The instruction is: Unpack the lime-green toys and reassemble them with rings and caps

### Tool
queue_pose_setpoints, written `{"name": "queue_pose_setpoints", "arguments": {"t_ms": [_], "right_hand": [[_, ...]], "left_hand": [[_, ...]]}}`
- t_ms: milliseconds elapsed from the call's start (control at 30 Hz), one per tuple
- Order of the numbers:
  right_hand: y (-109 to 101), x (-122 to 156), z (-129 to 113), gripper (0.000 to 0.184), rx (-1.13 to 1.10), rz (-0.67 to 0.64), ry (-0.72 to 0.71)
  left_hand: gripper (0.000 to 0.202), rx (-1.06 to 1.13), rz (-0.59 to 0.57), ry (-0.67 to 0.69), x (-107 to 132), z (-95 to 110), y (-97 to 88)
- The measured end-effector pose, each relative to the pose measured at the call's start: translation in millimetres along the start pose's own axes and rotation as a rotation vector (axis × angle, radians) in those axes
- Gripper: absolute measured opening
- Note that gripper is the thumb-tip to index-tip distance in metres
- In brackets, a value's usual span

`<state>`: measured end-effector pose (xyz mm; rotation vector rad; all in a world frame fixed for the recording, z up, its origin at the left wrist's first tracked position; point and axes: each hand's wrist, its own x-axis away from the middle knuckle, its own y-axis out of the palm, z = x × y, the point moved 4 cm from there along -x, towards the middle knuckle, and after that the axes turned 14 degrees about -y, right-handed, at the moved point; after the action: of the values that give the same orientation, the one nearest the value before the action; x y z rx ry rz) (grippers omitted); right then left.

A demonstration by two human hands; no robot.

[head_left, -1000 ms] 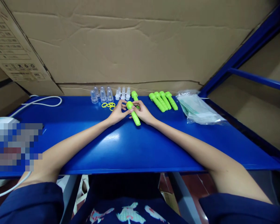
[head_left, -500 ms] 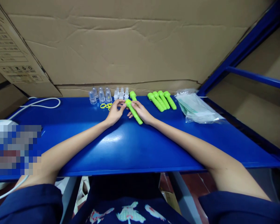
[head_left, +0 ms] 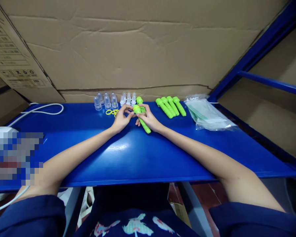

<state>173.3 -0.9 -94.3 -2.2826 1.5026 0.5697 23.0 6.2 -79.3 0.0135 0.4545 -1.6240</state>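
Observation:
A lime-green torch-shaped tube (head_left: 145, 125) is between my hands over the middle of the table, its wide end up and left, its narrow end pointing down toward me. A yellow ring (head_left: 136, 107) sits at the wide end. My left hand (head_left: 122, 119) pinches that end from the left, thumb and fingertips at the ring. My right hand (head_left: 151, 119) is closed around the upper part of the tube, some fingers hidden beneath it. Just behind stands another green tube (head_left: 139, 99), partly covered by my hands. Loose yellow rings (head_left: 109, 112) lie beside my left hand.
Clear plastic caps (head_left: 108, 102) and small white-based clear pieces (head_left: 128, 98) stand at the back. Several green tubes (head_left: 172, 107) lie right, near a clear plastic bag (head_left: 208, 112). A white cable (head_left: 43, 110) loops at left. Cardboard (head_left: 138, 56) walls the blue table (head_left: 128, 164).
The yellow ring now shows more plainly around the tube's wide end. The tube has tilted slightly, and my right thumb has shifted lower along it. The other things have stayed put.

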Motion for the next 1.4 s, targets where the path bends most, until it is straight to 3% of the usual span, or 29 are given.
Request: {"name": "queue_pose_setpoints", "arguments": {"t_ms": [200,700,1167,1400], "right_hand": [[0.2,1.0,-3.5,0.056,0.014,0.030,-0.007],[1.5,1.8,-10.8,0.052,-0.061,-0.032,0.068],[-1.0,2.0,-7.5,0.056,-0.086,0.026,0.045],[3.3,3.5,-15.0,0.058,-0.090,-0.038,0.039]], "left_hand": [[0.020,0.019,-0.056,-0.018,0.1,1.1,0.4],[0.042,0.011,-0.147,-0.021,4.8,7.6,0.6],[0.028,-0.002,-0.133,-0.011,5.0,6.5,1.5],[0.032,0.072,-0.131,-0.062,1.9,1.8,1.2]]}}
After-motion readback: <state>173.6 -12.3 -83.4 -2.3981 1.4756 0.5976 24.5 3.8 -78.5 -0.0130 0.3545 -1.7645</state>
